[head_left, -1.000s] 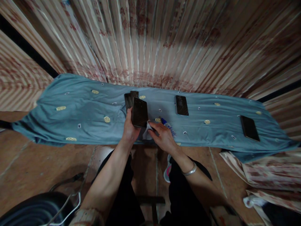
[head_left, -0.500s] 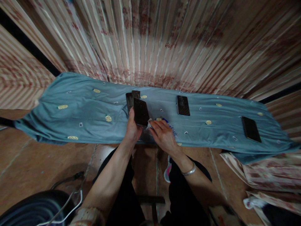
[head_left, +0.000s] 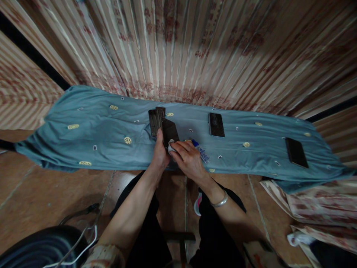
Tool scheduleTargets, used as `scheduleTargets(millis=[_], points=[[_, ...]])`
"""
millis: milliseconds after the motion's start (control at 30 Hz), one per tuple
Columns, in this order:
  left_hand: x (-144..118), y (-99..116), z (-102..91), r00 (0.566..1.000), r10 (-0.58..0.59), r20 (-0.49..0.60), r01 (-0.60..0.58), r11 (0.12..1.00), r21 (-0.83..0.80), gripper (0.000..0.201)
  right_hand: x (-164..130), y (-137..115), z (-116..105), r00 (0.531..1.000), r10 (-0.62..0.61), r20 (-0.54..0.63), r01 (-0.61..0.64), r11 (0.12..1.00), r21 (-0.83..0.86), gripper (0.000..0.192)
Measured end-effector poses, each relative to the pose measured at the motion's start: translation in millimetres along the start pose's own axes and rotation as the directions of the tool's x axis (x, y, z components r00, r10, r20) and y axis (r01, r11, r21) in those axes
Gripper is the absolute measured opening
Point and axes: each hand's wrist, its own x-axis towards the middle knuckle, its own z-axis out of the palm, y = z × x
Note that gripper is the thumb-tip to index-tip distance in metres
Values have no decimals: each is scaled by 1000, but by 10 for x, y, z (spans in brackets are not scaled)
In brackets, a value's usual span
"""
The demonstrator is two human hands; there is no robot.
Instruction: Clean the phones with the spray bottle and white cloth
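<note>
Left hand (head_left: pixel 160 154) grips dark phone (head_left: pixel 169 132); right hand (head_left: pixel 188 160) presses white cloth (head_left: pixel 170 146) on it.

A blue-grey cloth (head_left: pixel 92 130) with yellow patches covers the long surface. On it lie two overlapping dark phones (head_left: pixel 155 120), another phone (head_left: pixel 216 124), a third far right (head_left: pixel 296 152), and a small bottle (head_left: pixel 201 152).

No lettering can be read anywhere — phones, cloth and curtain show none legibly.

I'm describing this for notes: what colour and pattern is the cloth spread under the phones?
Blue-grey cloth with scattered yellow oval motifs and tiny white squares, seen in the head view.
</note>
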Motion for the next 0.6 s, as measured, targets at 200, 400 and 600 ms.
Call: scheduleTargets(millis=[200, 400, 600], points=[[-6, -56, -15, 995, 47, 91, -48, 999, 5, 39, 35, -42, -3, 1000, 12, -27, -11, 999, 36, 25], [-7, -95, -10, 996, 40, 81, -40, 999, -1, 37, 41, -35, 2, 998, 34, -48, -28, 994, 108, 25], [-32, -145, -19, 988, 115, 105, -117, 993, 10, 38, 47, -59, 13, 991, 60, -117, -40, 986, 163, 24]])
